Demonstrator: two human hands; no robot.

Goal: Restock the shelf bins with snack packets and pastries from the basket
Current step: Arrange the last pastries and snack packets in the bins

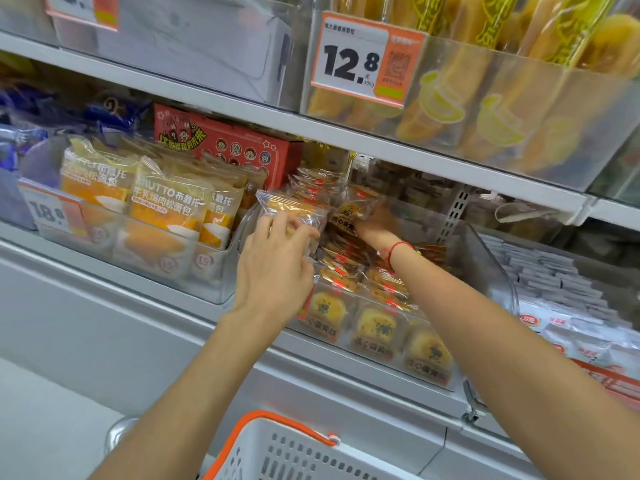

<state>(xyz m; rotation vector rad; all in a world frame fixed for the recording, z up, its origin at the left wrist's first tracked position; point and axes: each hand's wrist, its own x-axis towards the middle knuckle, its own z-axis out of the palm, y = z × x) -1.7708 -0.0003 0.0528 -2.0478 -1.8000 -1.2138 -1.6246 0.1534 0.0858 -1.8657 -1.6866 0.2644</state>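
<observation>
While both arms reach over the basket (277,448), entries below are placed relative to the clear pastry bin (485,271) on the middle shelf.

Left hand (277,268): at the bin's left front corner, fingers curled; grip closed on a clear-wrapped pastry packet (291,209), pinched by its lower edge and held upright above the bin's left side.

Right hand (375,225): deep inside the bin, near its back; fingers curled round a dark-labelled pastry packet (349,214), grip closed on it. A red string bracelet (394,251) sits on the wrist.

Bin contents: stacked pastries (367,323) in clear wrap with red and gold labels, front row pressed against the front wall.

Left of bin: a bin of orange bread packets (162,209); a red box (228,143) behind it.

Right of bin: white packets (571,327) in the neighbouring bin.

Above bin: price tag reading 12.8 (360,60) on a bin of yellow packets (485,98).

Below bin: basket, white with an orange handle, contents out of view.
</observation>
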